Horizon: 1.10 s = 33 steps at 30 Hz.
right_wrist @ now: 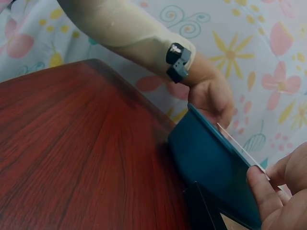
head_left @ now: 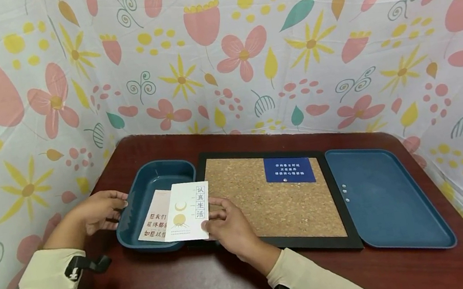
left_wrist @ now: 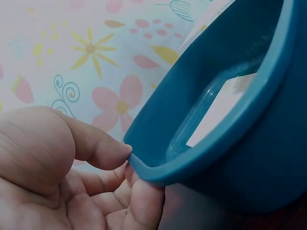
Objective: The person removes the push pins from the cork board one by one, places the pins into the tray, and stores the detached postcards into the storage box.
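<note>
My left hand (head_left: 101, 213) pinches the left rim of a deep blue plastic bin (head_left: 121, 231), thumb over the edge and fingers underneath in the left wrist view. In my right hand (head_left: 233, 225) is a white card (head_left: 188, 212) with blue-boxed Chinese characters and a gold moon drawing, pinched at its right edge. It is held over the right side of the bin, overlapping a pale pink card (head_left: 153, 218) with dark red characters inside. Part of that pink card is hidden behind the white one.
Right of the bin lies a black-framed corkboard (head_left: 257, 200), a blue card (head_left: 289, 170) fixed near its top by a pin (head_left: 285, 180). Beyond it sits a shallow blue tray (head_left: 395, 200) with small shiny pins (head_left: 345, 191) along its left side. Everything stands on a dark red-brown table (head_left: 167, 287).
</note>
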Each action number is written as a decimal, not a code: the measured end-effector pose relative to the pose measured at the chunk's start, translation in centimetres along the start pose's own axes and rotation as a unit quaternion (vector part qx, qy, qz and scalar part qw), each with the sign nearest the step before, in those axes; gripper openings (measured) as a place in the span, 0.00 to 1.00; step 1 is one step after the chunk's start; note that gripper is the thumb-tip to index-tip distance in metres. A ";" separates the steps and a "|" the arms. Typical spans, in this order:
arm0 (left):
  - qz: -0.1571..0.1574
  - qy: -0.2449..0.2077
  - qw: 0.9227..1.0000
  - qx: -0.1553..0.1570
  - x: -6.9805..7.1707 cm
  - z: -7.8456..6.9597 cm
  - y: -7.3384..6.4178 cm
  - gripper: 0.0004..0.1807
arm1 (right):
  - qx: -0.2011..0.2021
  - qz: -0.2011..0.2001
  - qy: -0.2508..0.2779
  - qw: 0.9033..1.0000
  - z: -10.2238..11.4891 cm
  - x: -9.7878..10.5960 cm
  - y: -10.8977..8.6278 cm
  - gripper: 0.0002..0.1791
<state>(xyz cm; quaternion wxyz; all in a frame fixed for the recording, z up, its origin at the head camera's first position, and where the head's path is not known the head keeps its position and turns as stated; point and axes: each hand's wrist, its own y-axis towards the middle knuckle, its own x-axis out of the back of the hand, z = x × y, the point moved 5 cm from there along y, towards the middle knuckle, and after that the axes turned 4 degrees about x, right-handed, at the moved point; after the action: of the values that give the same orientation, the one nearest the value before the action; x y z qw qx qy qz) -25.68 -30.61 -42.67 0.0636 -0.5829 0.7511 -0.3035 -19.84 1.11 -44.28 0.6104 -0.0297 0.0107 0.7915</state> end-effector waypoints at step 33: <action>-0.008 0.013 1.000 0.004 -0.1 -0.1 0.0 0.15 | 0.004 0.008 0.038 0.999 -0.3 -2.2 0.9 0.34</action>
<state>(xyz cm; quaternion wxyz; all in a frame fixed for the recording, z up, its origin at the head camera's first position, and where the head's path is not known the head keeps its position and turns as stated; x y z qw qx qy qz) -25.73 -30.49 -42.61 0.0534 -0.5847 0.7459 -0.3145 -20.11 -1.24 -44.45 0.6035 -0.0568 0.0371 0.7944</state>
